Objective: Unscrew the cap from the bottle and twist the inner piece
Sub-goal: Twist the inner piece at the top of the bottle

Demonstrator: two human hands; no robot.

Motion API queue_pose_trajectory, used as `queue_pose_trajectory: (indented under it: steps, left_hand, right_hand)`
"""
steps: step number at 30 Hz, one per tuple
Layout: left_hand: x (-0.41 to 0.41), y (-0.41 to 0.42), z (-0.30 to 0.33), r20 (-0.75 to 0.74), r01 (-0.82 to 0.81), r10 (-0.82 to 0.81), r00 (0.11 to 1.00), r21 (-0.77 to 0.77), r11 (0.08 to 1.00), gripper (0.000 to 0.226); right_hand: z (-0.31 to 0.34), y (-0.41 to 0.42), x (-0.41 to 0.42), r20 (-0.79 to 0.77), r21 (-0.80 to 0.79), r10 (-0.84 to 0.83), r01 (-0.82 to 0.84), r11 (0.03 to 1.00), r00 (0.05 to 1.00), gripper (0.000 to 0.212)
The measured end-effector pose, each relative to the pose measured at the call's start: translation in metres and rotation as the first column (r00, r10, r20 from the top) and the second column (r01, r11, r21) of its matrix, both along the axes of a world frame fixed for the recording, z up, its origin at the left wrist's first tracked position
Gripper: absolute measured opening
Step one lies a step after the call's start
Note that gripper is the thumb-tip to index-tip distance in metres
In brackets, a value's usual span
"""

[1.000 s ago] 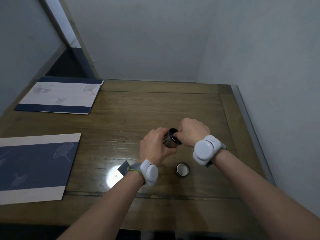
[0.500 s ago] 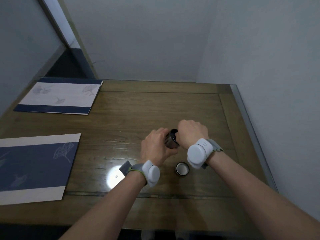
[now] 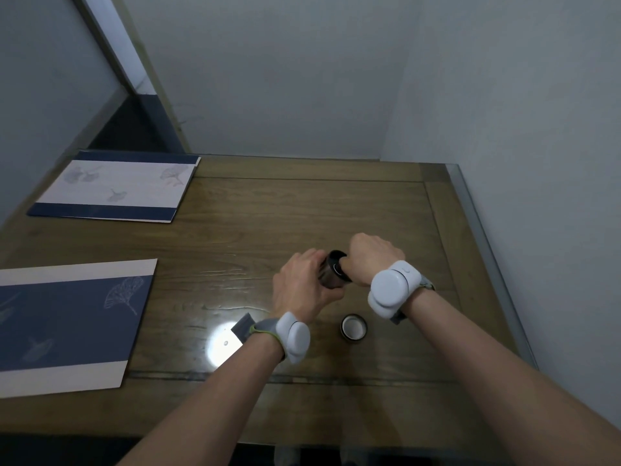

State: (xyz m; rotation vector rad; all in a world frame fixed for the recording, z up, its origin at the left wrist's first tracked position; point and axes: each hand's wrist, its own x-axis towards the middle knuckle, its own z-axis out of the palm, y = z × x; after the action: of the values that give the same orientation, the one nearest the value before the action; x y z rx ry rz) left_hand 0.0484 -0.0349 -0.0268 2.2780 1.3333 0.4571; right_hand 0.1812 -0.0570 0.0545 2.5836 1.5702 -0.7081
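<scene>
now the left hand [image 3: 304, 287] is wrapped tight round the small dark shiny bottle [image 3: 331, 275] above the brown wooden table [image 3: 302, 210], its round dark cap [image 3: 353, 326] off, so the right hand [image 3: 373, 258], pinching the black inner piece [image 3: 337, 264], should turn slowly.

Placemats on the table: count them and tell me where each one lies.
2. A mostly white placemat lies at the far left corner; a mostly blue placemat lies at the near left, cut off by the picture's edge. More could lie beyond the left edge of the table.

left hand [image 3: 302, 290]: curling closed, centre frame
right hand [image 3: 371, 258]: fisting closed, just right of centre
forearms: reaching up from bottom edge
</scene>
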Motion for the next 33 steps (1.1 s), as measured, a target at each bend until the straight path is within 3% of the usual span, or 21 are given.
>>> queue_pose_trajectory:
  steps: [4,8,12,23,33]
  left_hand:
    - [-0.002,0.008,0.003,0.028,-0.008,0.008,1.0,-0.007,1.0,0.046]
    - [-0.002,0.015,0.01,0.027,0.04,-0.04,0.999,0.011,0.999,0.045]
    - [-0.001,0.016,0.013,0.021,0.09,-0.09,0.996,0.002,0.996,0.045]
    - [-0.001,0.017,0.023,0.103,0.199,-0.184,0.978,-0.16,0.967,0.045]
    - [-0.001,0.014,0.025,0.136,0.236,-0.208,0.969,-0.248,0.939,0.04]
  right_hand:
    - [0.005,-0.004,0.018,0.008,0.133,0.229,-0.228,0.965,0.973,0.018]
    - [0.011,-0.011,0.039,0.17,0.245,0.464,-0.493,0.835,0.87,0.01]
    - [0.006,-0.016,0.048,0.303,0.323,0.564,-0.639,0.698,0.768,0.015]
    - [0.009,-0.022,0.056,0.404,0.328,0.673,-0.785,0.525,0.619,0.009]
    - [0.009,-0.023,0.057,0.403,0.316,0.704,-0.811,0.493,0.585,0.011]
